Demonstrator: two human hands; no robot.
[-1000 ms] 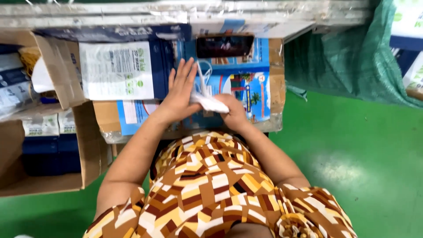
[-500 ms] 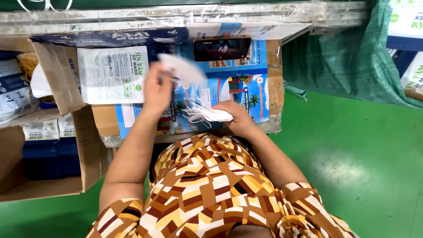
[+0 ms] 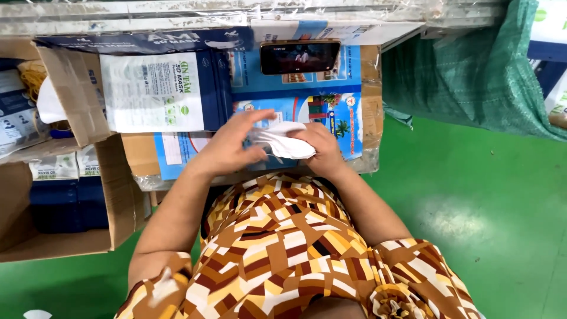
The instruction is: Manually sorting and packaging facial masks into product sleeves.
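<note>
Two open cardboard boxes [image 3: 71,218] stand at our far left, flaps folded outward so their stock of packets can be reached from above; how many packets lie inside we cannot count. Next, one flat white-and-navy mask packet [image 3: 156,91] lies face up on the work surface [image 3: 369,112], close enough to be reached without leaning. Our left hand [image 3: 227,147] comes in beside it, fingers spread and slightly curled, pressing on the near edge of the white masks [image 3: 282,142] rather than closing around them, probably to keep the thin stack flat and squared. We judge it a small stack, but the layers blur together and we cannot give a number. Our right hand [image 3: 319,150] is curled tight over the other end, pinching the stack against the surface, so the masks sit between both hands just in front of our body. One dark phone [image 3: 300,57] lies beyond, screen up. One green woven sack [image 3: 472,77] hangs at the right above the green floor [image 3: 484,201].
</note>
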